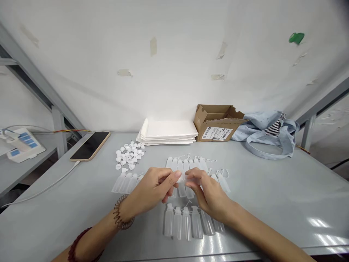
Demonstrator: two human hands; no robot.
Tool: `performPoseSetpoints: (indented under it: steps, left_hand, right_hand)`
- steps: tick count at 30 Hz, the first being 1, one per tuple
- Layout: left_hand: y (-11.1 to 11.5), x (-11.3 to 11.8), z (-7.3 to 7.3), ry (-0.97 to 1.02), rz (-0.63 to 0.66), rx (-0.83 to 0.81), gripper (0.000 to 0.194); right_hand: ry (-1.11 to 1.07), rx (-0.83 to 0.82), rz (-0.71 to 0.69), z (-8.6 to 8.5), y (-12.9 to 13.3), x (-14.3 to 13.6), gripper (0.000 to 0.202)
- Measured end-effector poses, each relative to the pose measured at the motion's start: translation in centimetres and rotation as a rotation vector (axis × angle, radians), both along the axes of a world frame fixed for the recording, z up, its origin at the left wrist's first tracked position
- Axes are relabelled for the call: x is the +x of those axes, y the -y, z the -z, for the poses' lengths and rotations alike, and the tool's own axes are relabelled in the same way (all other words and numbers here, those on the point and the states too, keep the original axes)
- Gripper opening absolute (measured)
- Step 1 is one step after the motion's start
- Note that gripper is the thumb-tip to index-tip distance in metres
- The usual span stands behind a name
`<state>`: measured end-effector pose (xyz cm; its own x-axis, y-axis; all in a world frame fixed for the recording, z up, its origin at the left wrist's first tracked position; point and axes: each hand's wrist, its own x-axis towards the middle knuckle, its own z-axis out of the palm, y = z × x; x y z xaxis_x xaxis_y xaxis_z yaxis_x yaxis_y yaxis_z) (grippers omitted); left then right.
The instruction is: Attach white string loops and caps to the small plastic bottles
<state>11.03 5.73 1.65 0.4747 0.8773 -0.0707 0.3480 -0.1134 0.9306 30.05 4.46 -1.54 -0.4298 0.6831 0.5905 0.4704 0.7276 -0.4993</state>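
My left hand [154,187] and my right hand [207,189] meet above the middle of the table, both closed in a pinch. Between their fingertips shows a small translucent white plastic piece [182,178]; the fingers hide most of it, so its exact kind cannot be told. Under and behind the hands lie rows of clear squeeze bottles [201,165], several with thin cap straps at their necks. Another row of bottles [177,223] lies nearer the front edge. More bottles [124,182] lie left of my left hand, below a pile of small white caps [130,154].
At the back stand a stack of white sheets or envelopes [169,131] and an open cardboard box [215,125], with a light blue cloth bag [268,133] beside it. A phone [91,145] with a charging cable lies at left. Grey metal frame posts flank the table [272,203].
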Motion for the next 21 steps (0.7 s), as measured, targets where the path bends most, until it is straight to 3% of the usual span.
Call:
performPoseSetpoints:
  steps: [1, 3, 7, 9, 11, 13, 15, 17, 19, 21]
  left_hand:
    - [0.1, 0.1, 0.1, 0.007, 0.023, -0.011, 0.046]
    - [0.2, 0.2, 0.4, -0.005, 0.053, 0.02, 0.04]
    - [0.2, 0.4, 0.7, -0.082, 0.029, 0.324, 0.024]
    - [0.0, 0.3, 0.6, -0.082, 0.024, 0.329, 0.023]
    - [-0.1, 0.1, 0.4, -0.079, 0.045, 0.201, 0.03]
    - [-0.1, 0.0, 0.1, -0.113, 0.069, 0.105, 0.044]
    - [-0.1, 0.0, 0.0, -0.17, 0.076, 0.1, 0.049]
    - [0.0, 0.2, 0.0, -0.211, 0.068, 0.155, 0.045]
    - [0.0, 0.3, 0.3, -0.236, 0.051, 0.262, 0.039]
    - [-0.1, 0.4, 0.7, -0.244, 0.032, 0.394, 0.034]
  right_hand:
    - [0.011, 0.052, -0.01, 0.1, 0.0, 0.0, 0.007]
    - [0.004, -0.014, -0.011, -0.1, -0.1, 0.0, 0.006]
    - [-0.15, -0.557, -0.084, -1.2, -0.3, 0.4, 0.009]
    - [-0.211, -0.699, -0.144, -1.6, -0.4, 0.5, 0.013]
    - [-0.165, -0.629, -0.126, -1.5, -0.3, 0.4, 0.012]
    - [-0.063, -0.412, -0.08, -1.0, -0.1, 0.2, 0.007]
    - [0.014, -0.191, -0.078, -0.5, 0.1, 0.0, 0.006]
    - [0.033, -0.078, -0.098, -0.2, 0.1, -0.1, 0.008]
    - [0.02, -0.132, -0.091, -0.4, 0.2, 0.0, 0.008]
    - [-0.03, -0.323, -0.068, -0.9, 0.1, 0.1, 0.008]
